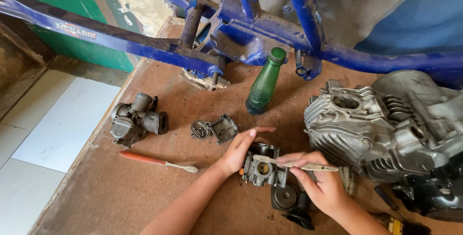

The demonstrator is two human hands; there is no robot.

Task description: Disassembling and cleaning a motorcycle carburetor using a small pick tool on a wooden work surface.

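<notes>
Left grip (239, 152) clasping carburetor (263, 169), right grip (322, 179) pinching toothbrush (295, 164); capped green bottle (264, 82) upright nearby, contents unclear.

There is one camera, worn on the person's head. It looks steeply down and a little forward at a brown wooden board (144, 201) from close up. The person's arms come in from the near edge. The blue metal frame (251, 32) is far. White floor tiles (43, 138) are at the left.
</notes>
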